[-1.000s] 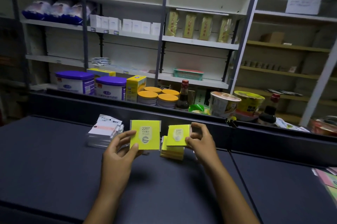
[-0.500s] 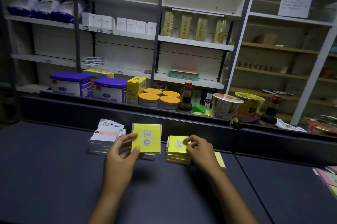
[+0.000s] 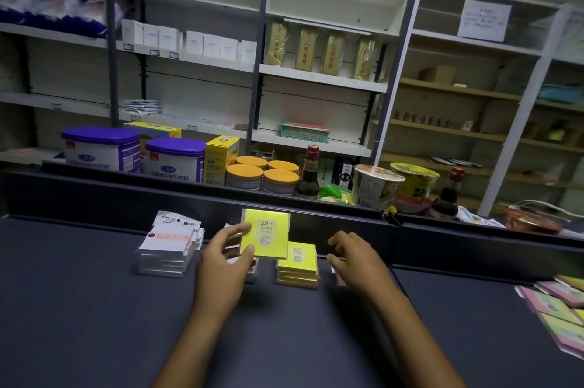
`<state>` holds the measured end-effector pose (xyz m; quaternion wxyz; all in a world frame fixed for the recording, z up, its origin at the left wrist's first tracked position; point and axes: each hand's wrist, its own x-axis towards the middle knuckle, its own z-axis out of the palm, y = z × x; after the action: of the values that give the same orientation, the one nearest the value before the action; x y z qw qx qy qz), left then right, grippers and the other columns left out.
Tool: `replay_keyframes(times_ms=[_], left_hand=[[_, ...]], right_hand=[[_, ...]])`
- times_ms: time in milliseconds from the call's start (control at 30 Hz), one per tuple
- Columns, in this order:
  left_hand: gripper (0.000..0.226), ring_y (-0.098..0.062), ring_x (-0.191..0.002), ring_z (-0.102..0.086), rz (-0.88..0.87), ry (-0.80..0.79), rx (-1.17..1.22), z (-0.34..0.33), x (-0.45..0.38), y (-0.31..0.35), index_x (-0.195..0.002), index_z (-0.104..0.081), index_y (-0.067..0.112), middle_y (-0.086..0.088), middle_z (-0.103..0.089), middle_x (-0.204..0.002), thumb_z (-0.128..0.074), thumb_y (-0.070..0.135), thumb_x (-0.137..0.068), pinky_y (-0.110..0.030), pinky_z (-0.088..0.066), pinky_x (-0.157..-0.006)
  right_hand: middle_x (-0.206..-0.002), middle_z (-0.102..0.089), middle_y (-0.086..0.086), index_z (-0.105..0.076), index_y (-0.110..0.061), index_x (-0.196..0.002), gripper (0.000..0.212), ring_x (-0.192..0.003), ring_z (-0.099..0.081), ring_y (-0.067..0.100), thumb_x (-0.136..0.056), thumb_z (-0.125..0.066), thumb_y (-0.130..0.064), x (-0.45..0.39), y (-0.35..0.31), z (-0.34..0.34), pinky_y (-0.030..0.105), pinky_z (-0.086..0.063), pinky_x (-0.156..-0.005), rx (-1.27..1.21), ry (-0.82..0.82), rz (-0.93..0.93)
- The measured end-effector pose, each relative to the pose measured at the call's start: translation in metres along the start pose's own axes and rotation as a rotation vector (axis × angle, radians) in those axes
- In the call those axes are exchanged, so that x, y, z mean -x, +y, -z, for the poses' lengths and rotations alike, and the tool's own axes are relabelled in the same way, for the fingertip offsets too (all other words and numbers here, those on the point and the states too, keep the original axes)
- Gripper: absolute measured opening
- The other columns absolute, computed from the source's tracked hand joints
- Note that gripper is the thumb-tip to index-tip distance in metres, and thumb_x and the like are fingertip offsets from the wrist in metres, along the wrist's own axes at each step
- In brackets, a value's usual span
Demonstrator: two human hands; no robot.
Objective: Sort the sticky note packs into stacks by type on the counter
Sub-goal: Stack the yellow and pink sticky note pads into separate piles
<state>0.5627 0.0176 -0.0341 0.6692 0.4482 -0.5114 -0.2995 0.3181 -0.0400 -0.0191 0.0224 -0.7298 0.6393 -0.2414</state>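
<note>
Now the left hand [image 3: 226,264] pinches a yellow pack [image 3: 264,237] by its left edge, thumb in front and fingers behind, holding it upright above the dark surface [image 3: 94,308]. Just right of it, the right hand [image 3: 354,261] hovers empty, fingers loosely curled. Between the two hands sits the yellow stack [image 3: 297,266] of matching packs. Left of the left hand lies a stack of clear-wrapped white packs [image 3: 169,248]. Each pack looks light, stiff and flat, its film probably slippery, so gripping opposite edges should keep it square when lowered onto the stack.
</note>
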Motion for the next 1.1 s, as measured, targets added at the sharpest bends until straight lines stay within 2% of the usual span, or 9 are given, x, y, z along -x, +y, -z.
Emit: replay_keyframes(times_ms=[133,233,333,433,567,700,833,1000,1100], left_hand=[[0.03,-0.01,-0.093,-0.064,-0.011,-0.073,-0.113,-0.021,-0.013,-0.002,-0.107,-0.067,0.031,0.011,-0.069,-0.103,-0.07,0.009,-0.087,-0.034,-0.055,-0.078],[0.029,-0.003,-0.095,-0.062,-0.023,-0.125,-0.228,-0.039,-0.022,-0.006,-0.109,-0.068,0.028,0.013,-0.069,-0.101,-0.073,0.014,-0.084,-0.029,-0.053,-0.085],[0.03,-0.009,-0.098,-0.063,-0.017,-0.19,-0.335,-0.051,-0.029,-0.014,-0.112,-0.068,0.026,0.007,-0.069,-0.098,-0.074,0.02,-0.083,-0.031,-0.052,-0.089],[0.032,-0.016,-0.103,-0.062,-0.002,-0.237,-0.446,-0.055,-0.029,-0.024,-0.116,-0.067,0.026,0.003,-0.07,-0.104,-0.074,0.026,-0.084,-0.035,-0.051,-0.091],[0.034,-0.014,-0.107,-0.057,-0.029,-0.28,-0.592,-0.057,-0.025,-0.03,-0.124,-0.06,0.025,0.003,-0.066,-0.114,-0.064,0.034,-0.092,-0.03,-0.047,-0.089],[0.034,-0.017,-0.121,-0.043,-0.13,-0.287,-0.795,-0.059,-0.021,-0.032,-0.13,-0.051,0.028,0.003,-0.056,-0.124,-0.048,0.041,-0.099,-0.031,-0.044,-0.091],[0.034,-0.016,-0.119,-0.038,-0.175,-0.272,-0.962,-0.061,-0.016,-0.032,-0.13,-0.048,0.028,0.001,-0.043,-0.126,-0.04,0.043,-0.101,-0.026,-0.045,-0.083],[0.034,-0.018,-0.118,-0.04,-0.214,-0.271,-1.0,-0.064,-0.014,-0.033,-0.13,-0.048,0.023,-0.002,-0.04,-0.128,-0.04,0.04,-0.102,-0.027,-0.046,-0.084],[0.033,-0.018,-0.115,-0.044,-0.269,-0.241,-0.955,-0.064,-0.012,-0.03,-0.128,-0.051,0.022,-0.001,-0.043,-0.124,-0.049,0.037,-0.099,-0.028,-0.046,-0.084]], right_hand=[[-0.123,-0.055,-0.003,-0.05,-0.025,-0.128,0.035,-0.11,-0.054,0.015,-0.097,-0.054,-0.042,0.001,0.011,0.017,0.028,-0.047,-0.08,0.216,0.001,0.031],[-0.122,-0.056,-0.003,-0.05,-0.024,-0.126,0.035,-0.108,-0.054,0.017,-0.099,-0.05,-0.045,0.003,0.013,0.023,0.028,-0.045,-0.077,0.267,0.022,0.029],[-0.122,-0.056,-0.003,-0.051,-0.024,-0.126,0.035,-0.109,-0.054,0.016,-0.099,-0.048,-0.046,0.004,0.013,0.025,0.031,-0.05,-0.081,0.272,0.03,0.023],[-0.122,-0.056,-0.003,-0.051,-0.024,-0.126,0.035,-0.109,-0.055,0.017,-0.099,-0.048,-0.046,0.005,0.015,0.025,0.032,-0.05,-0.082,0.271,0.032,0.013],[-0.122,-0.056,-0.003,-0.051,-0.024,-0.126,0.035,-0.109,-0.054,0.016,-0.099,-0.048,-0.046,0.004,0.017,0.022,0.03,-0.049,-0.082,0.268,0.029,0.002],[-0.119,-0.057,-0.003,-0.052,-0.025,-0.123,0.033,-0.105,-0.055,0.015,-0.098,-0.049,-0.047,0.003,0.016,0.015,0.029,-0.049,-0.078,0.261,0.035,0.0],[-0.12,-0.056,-0.004,-0.052,-0.025,-0.123,0.033,-0.106,-0.055,0.014,-0.098,-0.049,-0.046,0.008,0.017,0.01,0.027,-0.046,-0.076,0.243,0.039,-0.003],[-0.121,-0.055,-0.004,-0.052,-0.025,-0.125,0.034,-0.11,-0.053,0.015,-0.099,-0.048,-0.046,0.021,0.027,0.015,0.029,-0.048,-0.083,0.228,0.03,-0.032],[-0.121,-0.055,-0.003,-0.051,-0.025,-0.125,0.034,-0.11,-0.053,0.015,-0.099,-0.049,-0.046,0.033,0.034,0.024,0.032,-0.05,-0.085,0.227,0.023,-0.06]])
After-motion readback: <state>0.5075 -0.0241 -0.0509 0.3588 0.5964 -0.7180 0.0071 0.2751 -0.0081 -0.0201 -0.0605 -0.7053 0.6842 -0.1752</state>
